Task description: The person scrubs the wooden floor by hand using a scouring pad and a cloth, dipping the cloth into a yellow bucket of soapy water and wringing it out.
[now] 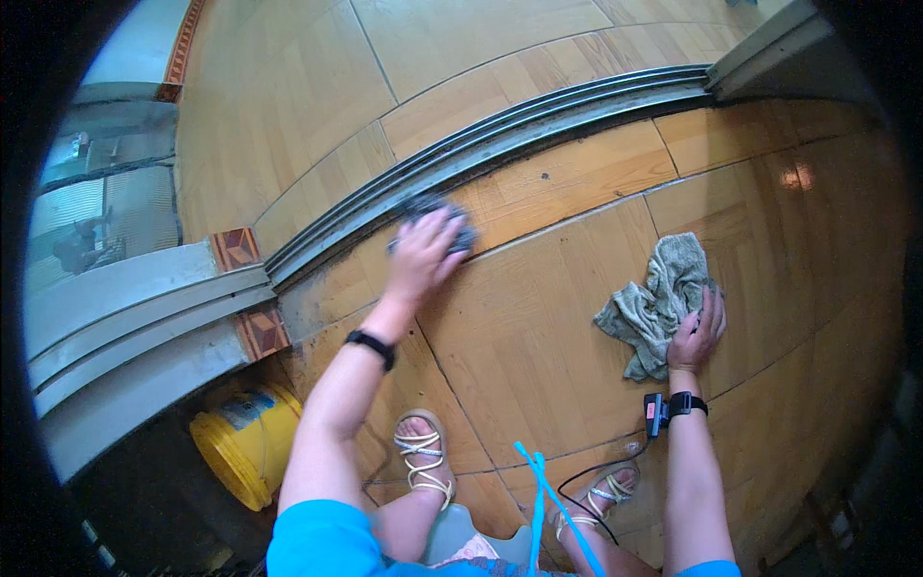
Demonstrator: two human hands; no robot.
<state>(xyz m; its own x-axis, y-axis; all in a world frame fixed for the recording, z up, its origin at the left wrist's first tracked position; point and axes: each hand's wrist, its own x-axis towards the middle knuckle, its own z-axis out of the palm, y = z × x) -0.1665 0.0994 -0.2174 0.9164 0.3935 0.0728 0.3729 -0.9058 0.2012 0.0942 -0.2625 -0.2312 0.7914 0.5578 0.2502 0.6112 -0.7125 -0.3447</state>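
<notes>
My left hand (424,249) presses a dark grey cloth or scrubbing pad (461,227) onto the wood-patterned floor tiles (537,310), right beside the metal sliding-door track (490,137). Motion blurs both hand and pad, so the pad's exact kind is unclear. Over to the right, my right hand (699,335) rests on the edge of a crumpled grey-green cloth (660,303), its fingers curled over the fabric. That cloth lies bunched on the tiles, apart from the track. The tile strip next to the track looks wet and shiny on the right, with grime toward its left end.
A yellow bucket (249,447) stands at the lower left, below a white door jamb (151,317) with tiled corners. Under me is a pale plastic stool (476,534), between my sandalled feet. A black cable (577,472) runs from my right wrist device (655,415).
</notes>
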